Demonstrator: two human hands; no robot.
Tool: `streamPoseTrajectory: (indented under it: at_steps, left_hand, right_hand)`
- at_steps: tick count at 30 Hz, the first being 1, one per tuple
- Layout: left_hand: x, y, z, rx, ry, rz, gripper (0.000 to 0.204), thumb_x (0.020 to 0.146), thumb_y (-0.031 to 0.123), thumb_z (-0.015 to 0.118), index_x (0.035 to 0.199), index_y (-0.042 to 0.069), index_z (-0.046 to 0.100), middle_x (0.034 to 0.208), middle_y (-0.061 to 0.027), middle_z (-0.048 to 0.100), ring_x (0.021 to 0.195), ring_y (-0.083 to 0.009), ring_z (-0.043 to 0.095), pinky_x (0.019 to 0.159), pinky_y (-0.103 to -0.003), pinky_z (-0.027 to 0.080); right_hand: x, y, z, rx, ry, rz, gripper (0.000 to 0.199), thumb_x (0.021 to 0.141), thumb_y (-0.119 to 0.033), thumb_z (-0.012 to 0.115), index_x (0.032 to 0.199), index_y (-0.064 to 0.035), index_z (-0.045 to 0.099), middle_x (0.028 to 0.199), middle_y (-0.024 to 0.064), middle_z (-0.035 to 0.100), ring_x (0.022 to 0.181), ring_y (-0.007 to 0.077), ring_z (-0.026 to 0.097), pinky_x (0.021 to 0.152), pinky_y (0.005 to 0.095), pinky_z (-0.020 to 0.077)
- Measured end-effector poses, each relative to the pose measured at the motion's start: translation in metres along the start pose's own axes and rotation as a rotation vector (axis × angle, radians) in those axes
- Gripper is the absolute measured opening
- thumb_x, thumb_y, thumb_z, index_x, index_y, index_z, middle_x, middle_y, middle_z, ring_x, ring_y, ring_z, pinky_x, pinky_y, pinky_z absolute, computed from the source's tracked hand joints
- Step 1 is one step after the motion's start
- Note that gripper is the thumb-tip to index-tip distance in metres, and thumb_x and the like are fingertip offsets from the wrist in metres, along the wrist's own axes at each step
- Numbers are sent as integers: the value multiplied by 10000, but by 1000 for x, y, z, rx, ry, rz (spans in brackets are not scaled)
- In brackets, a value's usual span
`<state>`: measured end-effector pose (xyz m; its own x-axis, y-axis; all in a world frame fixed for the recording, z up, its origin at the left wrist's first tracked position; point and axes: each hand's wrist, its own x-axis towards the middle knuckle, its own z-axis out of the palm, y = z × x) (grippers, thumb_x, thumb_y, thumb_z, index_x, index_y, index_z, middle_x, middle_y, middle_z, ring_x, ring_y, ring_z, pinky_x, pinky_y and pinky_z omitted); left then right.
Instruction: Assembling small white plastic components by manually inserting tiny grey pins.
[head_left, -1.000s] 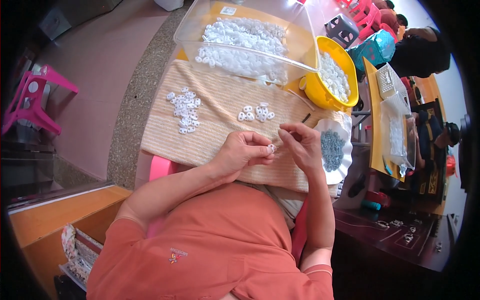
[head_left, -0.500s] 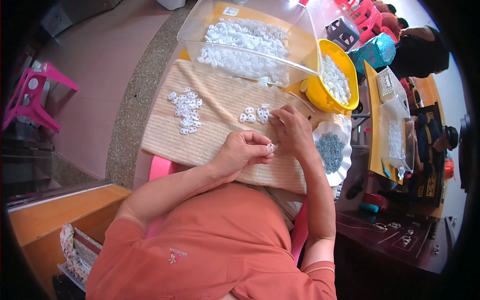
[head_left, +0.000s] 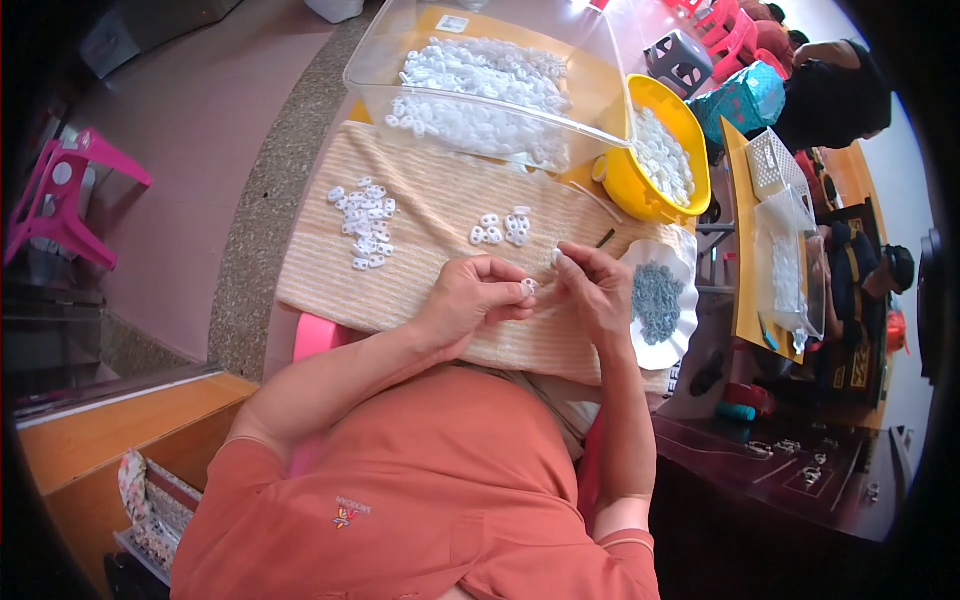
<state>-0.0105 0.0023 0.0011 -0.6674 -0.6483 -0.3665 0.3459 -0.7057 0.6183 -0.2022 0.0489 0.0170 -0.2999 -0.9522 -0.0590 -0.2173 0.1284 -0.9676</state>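
My left hand (head_left: 470, 300) pinches a small white plastic ring piece (head_left: 527, 288) between thumb and fingers over a beige striped cloth (head_left: 430, 215). My right hand (head_left: 592, 285) is right beside it, its fingertips closed on another small white piece (head_left: 556, 256). Two groups of the same white pieces lie on the cloth: a larger pile (head_left: 364, 225) to the left and a small cluster (head_left: 502, 228) just beyond my hands.
A clear plastic tub (head_left: 490, 80) of white pieces stands at the far edge, a yellow bowl (head_left: 655, 160) of them to its right. A white scalloped dish (head_left: 658, 300) holds small grey parts. Other people sit at tables on the right. A pink stool (head_left: 60, 195) stands left.
My right hand reached out to the small cluster on the cloth, then came back toward my left hand with a white piece. My left hand stayed put.
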Motion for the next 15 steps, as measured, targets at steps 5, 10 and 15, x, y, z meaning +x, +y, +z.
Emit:
streamPoseTrajectory:
  at_steps: [5, 10, 15]
  left_hand:
    - [1, -1, 0, -5, 11, 0, 116, 855, 17, 655, 962, -6, 616, 907, -101, 663, 800, -168, 664, 739, -299, 583]
    - [0, -2, 1, -17, 4, 15, 117, 858, 6, 646, 960, -30, 603, 908, -105, 647, 804, -174, 668, 722, -281, 588]
    - [0, -1, 1, -18, 0, 18, 120, 860, 8, 644, 965, -32, 601, 907, -104, 648, 805, -172, 667, 724, -279, 585]
  right_hand:
    - [-14, 2, 3, 84, 5, -10, 169, 899, -37, 635, 1037, 57, 651, 805, 66, 666, 655, 100, 614, 619, 228, 522]
    - [-19, 3, 3, 178, -1, 33, 151, 909, -58, 628, 1014, 49, 649, 799, 70, 665, 653, 114, 624, 612, 247, 539]
    - [-22, 6, 4, 256, -11, 46, 156, 911, -77, 633, 1015, 40, 645, 811, 77, 671, 652, 120, 630, 610, 256, 548]
